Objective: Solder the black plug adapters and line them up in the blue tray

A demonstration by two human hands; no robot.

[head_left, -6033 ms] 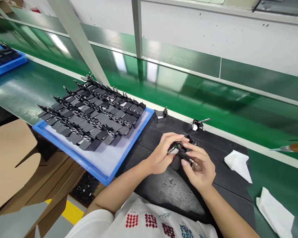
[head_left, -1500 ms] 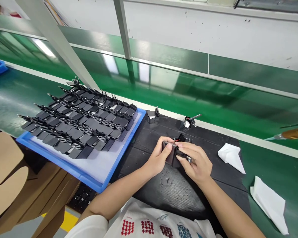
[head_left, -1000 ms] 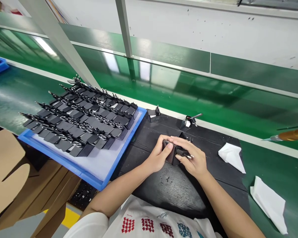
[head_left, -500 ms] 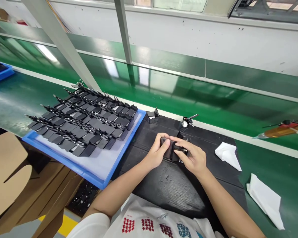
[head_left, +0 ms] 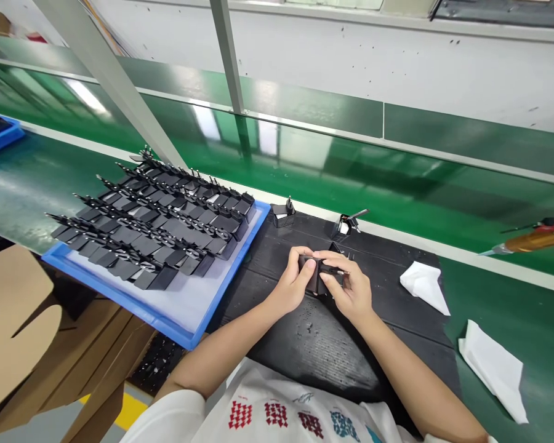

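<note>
Housing (head_left: 314,280): between both hands, mat contact hidden from me.
Left hand (head_left: 293,284): pinching housing, thumb nearside, likely steadying it.
Right hand (head_left: 353,288): pinching opposite side; I'd say opposed grips resist twisting.
Blue tray (head_left: 184,338): left of left hand, probably for short reach.

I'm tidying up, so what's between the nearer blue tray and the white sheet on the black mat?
In the head view, the left hand and right hand hold a black case, with black parts on the mat farther back.
</note>
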